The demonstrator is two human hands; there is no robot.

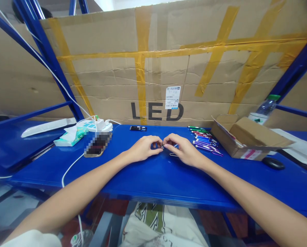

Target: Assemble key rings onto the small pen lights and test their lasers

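At the middle of the smooth blue table (pixel 143 178), our left hand (pixel 147 148) and right hand (pixel 183 149) are narrowly pinching a tiny shiny piece (pixel 162 146) between them; so slight a grip is risking a slip, and the glossy surface could be letting the piece skid; to the right, slim pens (pixel 204 140) are lying loose beside a creased cardboard box (pixel 229 145); a nudge could be setting them rolling.

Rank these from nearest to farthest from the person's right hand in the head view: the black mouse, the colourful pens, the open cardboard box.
From the right hand:
1. Colourful pens: just to its right.
2. Open cardboard box: right, beyond the pens.
3. Black mouse: farther right, near the box.
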